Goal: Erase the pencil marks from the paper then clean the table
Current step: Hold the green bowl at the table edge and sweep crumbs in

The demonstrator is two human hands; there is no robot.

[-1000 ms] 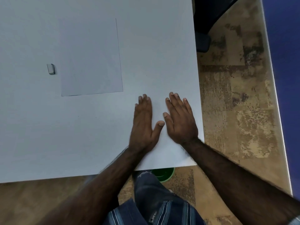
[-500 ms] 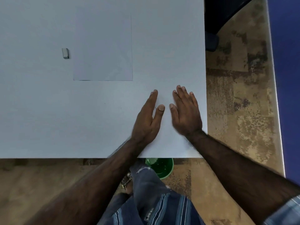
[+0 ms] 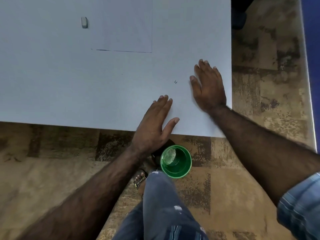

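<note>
White tabletop lies under both flat palms. The left hand has slid back toward the near edge, its heel now past the rim, fingers straight and thumb splayed. The right hand rests flat near the table's right edge, fingers spread and pointing away. A moment ago the two hands lay side by side, almost touching; now they are apart, and neither holds anything. Between them a small cluster of dark eraser crumbs sits exposed on the surface.

That change reads as a sweeping stroke: the left hand seems to be drawing debris toward the edge, where a green cup stands on the floor just below, likely to catch it. The crumbs have not gone over yet, so the cleaning step looks unfinished.

Farther out, the paper lies flat and looks free of marks, though faint lines would be hard to tell. The eraser rests just beside its left edge, well apart from both hands.
</note>
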